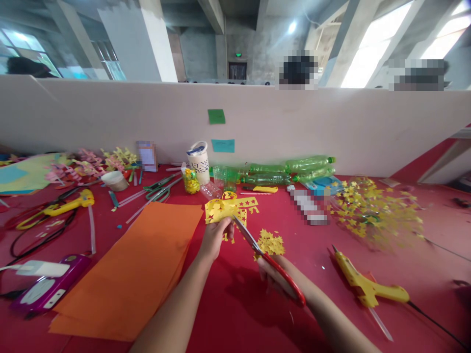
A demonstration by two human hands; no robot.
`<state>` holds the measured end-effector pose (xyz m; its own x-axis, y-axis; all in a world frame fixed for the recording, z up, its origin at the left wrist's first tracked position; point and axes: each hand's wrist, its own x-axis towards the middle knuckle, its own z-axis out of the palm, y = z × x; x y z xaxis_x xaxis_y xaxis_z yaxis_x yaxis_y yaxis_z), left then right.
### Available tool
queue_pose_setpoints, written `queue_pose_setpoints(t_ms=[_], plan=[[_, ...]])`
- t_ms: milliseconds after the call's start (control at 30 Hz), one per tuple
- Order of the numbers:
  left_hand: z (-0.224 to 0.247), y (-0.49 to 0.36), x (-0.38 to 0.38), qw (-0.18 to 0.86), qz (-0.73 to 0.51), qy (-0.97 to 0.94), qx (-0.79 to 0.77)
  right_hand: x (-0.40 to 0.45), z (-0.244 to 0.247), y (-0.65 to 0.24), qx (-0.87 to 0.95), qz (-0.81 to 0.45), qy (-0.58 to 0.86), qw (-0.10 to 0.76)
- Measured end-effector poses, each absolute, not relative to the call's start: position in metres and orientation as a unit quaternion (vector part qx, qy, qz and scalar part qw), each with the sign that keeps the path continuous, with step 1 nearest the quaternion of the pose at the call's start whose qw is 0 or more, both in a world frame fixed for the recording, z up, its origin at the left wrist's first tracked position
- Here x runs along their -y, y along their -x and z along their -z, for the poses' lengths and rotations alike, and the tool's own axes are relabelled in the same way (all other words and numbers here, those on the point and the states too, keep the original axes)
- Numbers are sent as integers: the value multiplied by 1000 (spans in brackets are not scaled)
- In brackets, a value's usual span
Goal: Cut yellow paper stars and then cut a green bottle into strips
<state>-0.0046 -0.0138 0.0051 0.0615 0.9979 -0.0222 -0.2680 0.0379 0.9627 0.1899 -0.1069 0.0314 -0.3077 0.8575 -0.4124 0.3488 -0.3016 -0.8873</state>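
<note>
My left hand [216,238] pinches a sheet of yellow paper [221,211] with star-shaped holes in it. Red-handled scissors [272,260] are in my right hand [277,274], with the blade tips at the lower right edge of that paper. The blades look nearly closed. Just beyond my right hand lies a pile of cut yellow paper stars [270,241], partly behind the scissors. More scraps of the punched yellow paper [248,202] lie behind my left hand on the red table.
Orange paper sheets [147,264] lie at left, near a purple power strip [55,284]. A yellow glue gun [368,284] lies at right, before a bunch of gold stars [368,206]. Green plastic bottles [272,179], a white cup [199,164] and a utility knife [265,189] lie toward the partition [147,117].
</note>
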Motion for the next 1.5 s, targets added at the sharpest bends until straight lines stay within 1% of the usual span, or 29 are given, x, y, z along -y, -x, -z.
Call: queue_pose_setpoints(t_ms=[367,800,1033,1267,1500], plan=[[-8,12,11,585,-523,-449,-427,108,-36,-189,538,-582,565,229],[-10,16,9,590,-507,-466,-421,108,-37,-191,545,-586,564,205],[-7,16,9,588,-508,-462,-428,106,-29,-192,550,-579,566,206],[-5,7,16,556,-522,-457,-457,104,-18,-191,541,-591,551,236],[-15,-15,32,502,-537,-457,-501,108,-16,-184,532,-600,529,278]])
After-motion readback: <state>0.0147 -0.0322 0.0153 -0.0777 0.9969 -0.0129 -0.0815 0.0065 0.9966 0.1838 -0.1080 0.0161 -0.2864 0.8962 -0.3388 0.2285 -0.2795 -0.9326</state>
